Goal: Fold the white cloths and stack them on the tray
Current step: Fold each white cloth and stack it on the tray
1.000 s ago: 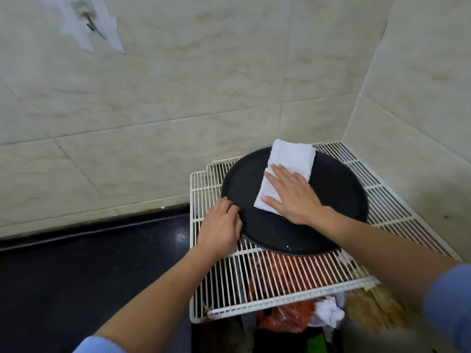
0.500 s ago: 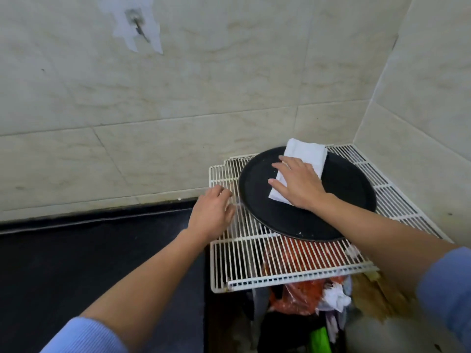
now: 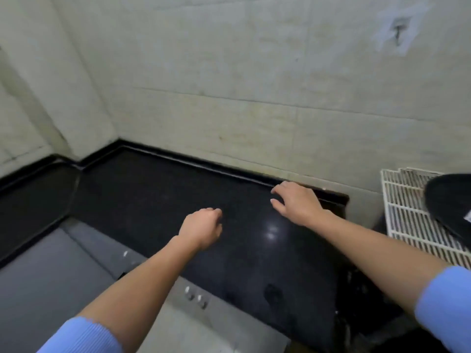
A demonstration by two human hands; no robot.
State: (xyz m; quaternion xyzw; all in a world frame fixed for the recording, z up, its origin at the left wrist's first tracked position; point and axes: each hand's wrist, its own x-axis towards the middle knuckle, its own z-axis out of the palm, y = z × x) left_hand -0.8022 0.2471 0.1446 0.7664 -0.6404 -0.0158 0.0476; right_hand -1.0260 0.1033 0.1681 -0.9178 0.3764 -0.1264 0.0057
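Over the black counter (image 3: 153,200), the left hand (image 3: 201,228) is held with fingers loosely curled and the right hand (image 3: 297,203) with fingers relaxed and spread; nothing is gripped by either. At the far right edge, the black tray (image 3: 448,200) is seen on the white wire rack (image 3: 405,217), well apart from both hands, with a sliver of white cloth (image 3: 468,218) on it.

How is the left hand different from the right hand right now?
The left hand has its fingers curled in loosely, while the right hand has its fingers stretched out and spread. The left hand is nearer the camera; the right hand reaches farther back, close to the wall. Both hands hold nothing, and both are over the black counter.
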